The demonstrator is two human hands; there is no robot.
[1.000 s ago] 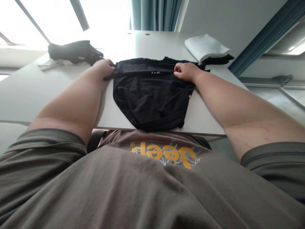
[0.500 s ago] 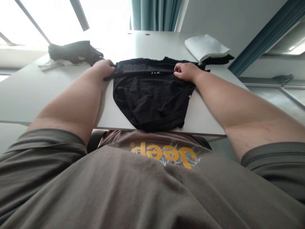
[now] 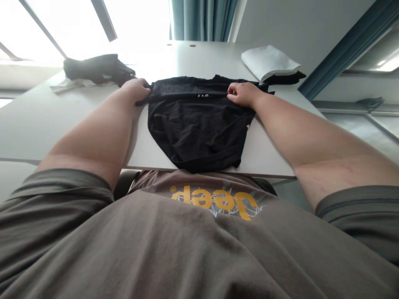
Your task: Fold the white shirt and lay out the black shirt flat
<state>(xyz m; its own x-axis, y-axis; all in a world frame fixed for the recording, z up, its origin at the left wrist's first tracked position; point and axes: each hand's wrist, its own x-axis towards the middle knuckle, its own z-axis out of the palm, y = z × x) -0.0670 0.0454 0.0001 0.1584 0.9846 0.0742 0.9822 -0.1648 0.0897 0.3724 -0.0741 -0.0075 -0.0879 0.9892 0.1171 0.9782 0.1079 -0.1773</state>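
Observation:
A black T-shirt (image 3: 196,128) lies spread on the white table (image 3: 268,155), its lower end reaching the near edge. A fold runs across its upper part, with a small white print showing there. My left hand (image 3: 136,89) is closed on the shirt's far left corner, the fingertips partly hidden behind the hand. At the upper right of the shirt, my right hand (image 3: 241,94) is closed with curled fingers, gripping the black cloth.
Behind my left hand lies a heap of dark clothes (image 3: 93,67) over a pale cloth (image 3: 73,86). A folded white cloth (image 3: 270,61) rests on a folded black one (image 3: 285,78) at the far right. Blue curtains (image 3: 202,20) hang beyond the table.

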